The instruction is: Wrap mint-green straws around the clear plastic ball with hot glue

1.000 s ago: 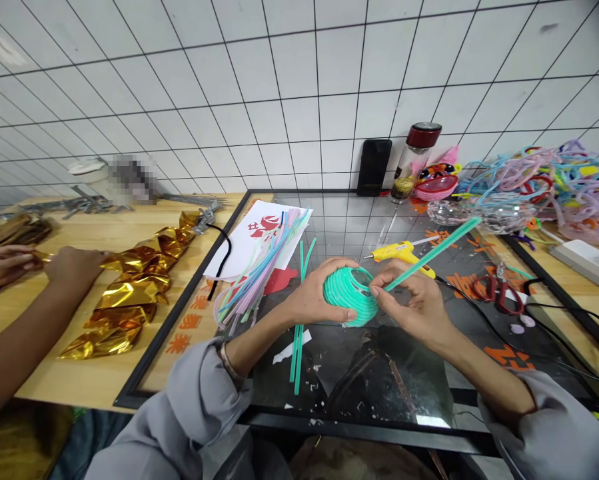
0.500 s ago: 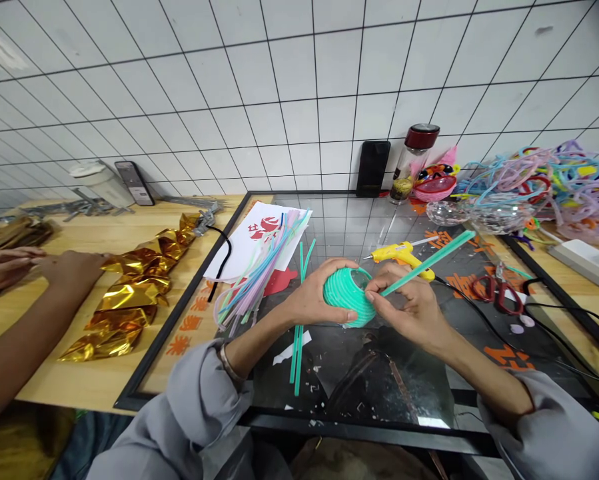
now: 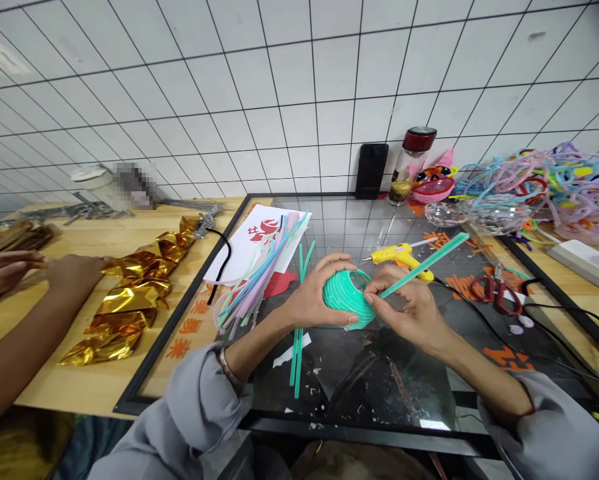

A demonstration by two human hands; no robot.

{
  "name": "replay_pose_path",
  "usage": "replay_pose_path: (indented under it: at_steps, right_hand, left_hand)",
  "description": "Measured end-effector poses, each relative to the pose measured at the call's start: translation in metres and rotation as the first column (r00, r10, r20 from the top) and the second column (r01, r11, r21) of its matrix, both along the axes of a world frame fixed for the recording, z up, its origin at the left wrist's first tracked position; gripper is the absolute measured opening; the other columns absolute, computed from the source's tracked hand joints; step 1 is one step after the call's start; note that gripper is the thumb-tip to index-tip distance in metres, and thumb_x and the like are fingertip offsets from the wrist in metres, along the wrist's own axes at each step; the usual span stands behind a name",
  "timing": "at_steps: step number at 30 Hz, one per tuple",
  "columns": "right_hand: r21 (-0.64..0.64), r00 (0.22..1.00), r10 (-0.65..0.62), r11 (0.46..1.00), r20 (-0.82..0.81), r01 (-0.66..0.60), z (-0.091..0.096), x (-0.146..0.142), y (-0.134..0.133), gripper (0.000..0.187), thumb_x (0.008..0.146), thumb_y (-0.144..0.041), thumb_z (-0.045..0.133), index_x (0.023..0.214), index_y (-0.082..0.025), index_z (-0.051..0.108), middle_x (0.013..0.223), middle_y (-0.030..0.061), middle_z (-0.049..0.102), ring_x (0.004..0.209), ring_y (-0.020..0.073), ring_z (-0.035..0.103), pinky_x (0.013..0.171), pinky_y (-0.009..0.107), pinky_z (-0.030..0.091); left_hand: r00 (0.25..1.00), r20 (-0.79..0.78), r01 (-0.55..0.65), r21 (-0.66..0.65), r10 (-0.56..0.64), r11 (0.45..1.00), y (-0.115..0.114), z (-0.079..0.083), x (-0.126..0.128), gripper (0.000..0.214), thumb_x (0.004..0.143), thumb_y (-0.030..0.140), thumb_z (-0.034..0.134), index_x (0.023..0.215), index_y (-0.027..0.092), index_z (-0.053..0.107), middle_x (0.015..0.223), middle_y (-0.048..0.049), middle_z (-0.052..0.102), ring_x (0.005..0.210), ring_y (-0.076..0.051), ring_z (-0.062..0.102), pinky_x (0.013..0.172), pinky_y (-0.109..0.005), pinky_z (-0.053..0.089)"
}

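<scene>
My left hand [image 3: 312, 300] is wrapped round a rounded, hollow vessel [image 3: 348, 297] covered in rings of green pipe cleaner, its opening facing up and tilted away. My right hand [image 3: 404, 300] pinches a green pipe cleaner [image 3: 429, 261] against the vessel's rim, and the loose length points up to the right. Just behind lies a yellow hot glue gun [image 3: 402, 256]. More green pipe cleaners [image 3: 296, 360] rest on the dark glass by my left wrist. Pastel pipe cleaners [image 3: 262, 267] are spread over a white sheet with a red print [image 3: 249, 230].
Red-handled scissors [image 3: 496, 293] and black cables lie at the right. Behind them is a heap of coloured pipe cleaners [image 3: 549, 180]. A black phone [image 3: 372, 171] and a bottle [image 3: 409, 167] stand by the wall. At the left, a co-worker's hands [image 3: 72, 277] are beside gold foil [image 3: 129, 293].
Both hands keep nearly the same hold on the vessel and the pipe cleaner. The pipe cleaner's free end has shifted slightly left and down.
</scene>
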State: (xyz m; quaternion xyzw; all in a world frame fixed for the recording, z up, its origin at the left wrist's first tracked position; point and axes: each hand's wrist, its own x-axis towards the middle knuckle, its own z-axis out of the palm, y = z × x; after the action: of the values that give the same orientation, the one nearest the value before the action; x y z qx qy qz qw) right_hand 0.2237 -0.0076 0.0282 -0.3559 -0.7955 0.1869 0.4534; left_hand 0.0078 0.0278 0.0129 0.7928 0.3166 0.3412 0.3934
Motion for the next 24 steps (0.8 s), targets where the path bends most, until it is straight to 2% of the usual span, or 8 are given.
replay_pose_path:
  at_steps: [6,10,24]
  right_hand:
    - [-0.011,1.000,-0.007,1.000,-0.001,0.007,-0.0006,0.0002,0.0001,0.011,0.090,-0.016,0.061,0.080,-0.021,0.064,0.076,-0.0005,0.062,0.075,0.0156,0.057,0.074,0.034,0.041]
    - [-0.009,1.000,-0.010,1.000,-0.007,0.010,-0.0019,0.0006,0.0004,0.010,0.090,-0.017,0.061,0.081,-0.021,0.064,0.076,-0.0002,0.063,0.075,0.0162,0.058,0.074,0.034,0.042]
    - [-0.013,1.000,-0.015,1.000,0.002,0.015,0.0000,0.0002,0.0006,0.011,0.089,-0.018,0.061,0.079,-0.021,0.065,0.074,-0.0002,0.062,0.073,0.0162,0.058,0.072,0.034,0.042]
  left_hand:
    - [1.000,-0.026,-0.003,0.114,0.006,0.993,0.0008,0.0021,0.0005,0.076,0.062,0.045,0.089,0.129,0.022,0.059,0.136,-0.0136,0.059,0.129,-0.035,0.056,0.114,-0.057,0.042]
    - [0.999,-0.032,-0.008,0.152,0.013,0.988,0.0013,0.0011,-0.0003,0.077,0.062,0.046,0.088,0.129,0.020,0.060,0.135,-0.0143,0.062,0.125,-0.034,0.060,0.111,-0.054,0.045]
    - [0.999,0.031,-0.038,0.117,0.034,0.992,-0.0016,-0.0028,-0.0002,0.070,0.061,0.042,0.089,0.121,0.021,0.059,0.137,-0.0150,0.064,0.124,-0.033,0.063,0.109,-0.052,0.047]
